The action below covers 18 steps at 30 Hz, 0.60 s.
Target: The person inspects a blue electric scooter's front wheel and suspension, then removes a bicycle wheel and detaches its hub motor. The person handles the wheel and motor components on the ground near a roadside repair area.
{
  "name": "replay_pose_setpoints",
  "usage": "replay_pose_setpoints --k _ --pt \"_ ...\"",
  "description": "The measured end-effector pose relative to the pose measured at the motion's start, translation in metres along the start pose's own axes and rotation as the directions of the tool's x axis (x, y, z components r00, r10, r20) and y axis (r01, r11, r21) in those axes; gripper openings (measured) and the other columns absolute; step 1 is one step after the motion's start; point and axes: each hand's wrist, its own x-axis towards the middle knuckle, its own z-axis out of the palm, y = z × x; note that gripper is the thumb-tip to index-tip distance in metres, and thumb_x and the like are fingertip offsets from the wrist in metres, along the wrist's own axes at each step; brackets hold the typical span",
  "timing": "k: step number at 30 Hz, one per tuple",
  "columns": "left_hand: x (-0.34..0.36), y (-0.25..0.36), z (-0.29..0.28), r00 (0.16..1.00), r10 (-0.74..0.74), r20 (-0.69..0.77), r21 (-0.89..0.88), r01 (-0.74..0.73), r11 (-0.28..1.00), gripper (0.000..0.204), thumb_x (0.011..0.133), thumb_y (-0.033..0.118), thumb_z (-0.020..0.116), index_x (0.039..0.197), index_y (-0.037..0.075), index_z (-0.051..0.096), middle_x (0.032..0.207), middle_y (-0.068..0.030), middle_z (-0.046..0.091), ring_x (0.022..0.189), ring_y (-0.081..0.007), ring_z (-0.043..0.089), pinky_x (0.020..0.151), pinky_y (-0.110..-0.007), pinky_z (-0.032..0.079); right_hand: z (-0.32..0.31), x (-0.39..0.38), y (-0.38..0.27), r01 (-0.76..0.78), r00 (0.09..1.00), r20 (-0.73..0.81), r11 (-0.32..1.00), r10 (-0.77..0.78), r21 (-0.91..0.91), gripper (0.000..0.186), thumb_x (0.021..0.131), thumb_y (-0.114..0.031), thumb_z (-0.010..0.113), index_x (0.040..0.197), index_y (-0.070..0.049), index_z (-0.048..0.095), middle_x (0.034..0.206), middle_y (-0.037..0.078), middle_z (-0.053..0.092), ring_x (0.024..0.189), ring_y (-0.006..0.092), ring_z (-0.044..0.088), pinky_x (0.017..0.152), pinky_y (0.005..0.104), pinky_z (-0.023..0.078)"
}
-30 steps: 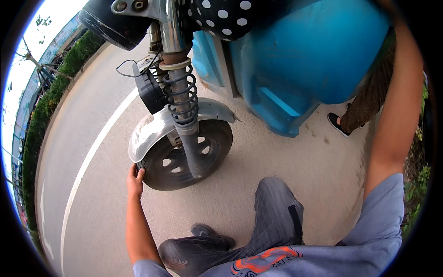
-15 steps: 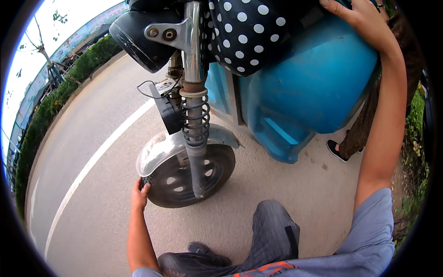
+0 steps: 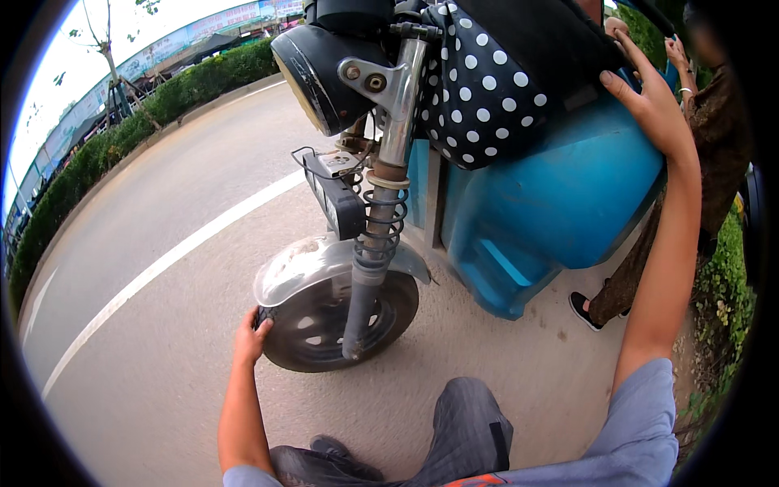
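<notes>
One front wheel [image 3: 331, 329]: under the silver mudguard [image 3: 300, 266], pointing left; its fork [image 3: 360, 304] slants lengthwise down-left.
Left hand [image 3: 250, 334]: grasps the tyre's [image 3: 280, 345] forward edge; fingertips hidden.
Right hand [image 3: 661, 111]: spread on blue shell [image 3: 568, 191].
Mudguard: hides wheel's top.

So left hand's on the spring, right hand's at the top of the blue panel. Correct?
Not quite: the left hand is on the tyre, not the spring; the head view shows it. The right hand is at the top of the blue panel, as you said.
</notes>
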Motion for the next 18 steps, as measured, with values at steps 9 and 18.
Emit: replay_pose_setpoints --k 9,18 --pt "-0.001 0.006 0.001 1.0 0.007 -0.008 -0.007 -0.007 1.0 0.056 0.079 0.016 0.068 0.128 -0.001 0.048 0.121 -0.0189 0.057 0.111 -0.0263 0.056 0.096 -0.035 0.042 -0.017 -0.007 -0.018 0.088 0.956 -0.291 0.924 0.026 0.372 0.035 0.091 -0.023 0.058 0.121 -0.004 0.057 0.117 0.009 0.06 0.11 0.0171 0.055 0.09 0.0287 0.044" --pt "0.001 0.006 0.0 1.0 0.005 0.001 0.031 -0.005 1.0 0.057 0.08 0.017 0.067 0.129 -0.002 0.047 0.121 -0.019 0.058 0.11 -0.0261 0.056 0.095 -0.035 0.042 -0.071 -0.112 -0.081 0.487 0.832 -0.545 0.611 -0.106 0.624 0.027 0.09 -0.014 0.041 0.11 0.002 0.05 0.104 0.013 0.058 0.093 0.0227 0.055 0.085 0.0343 0.04"
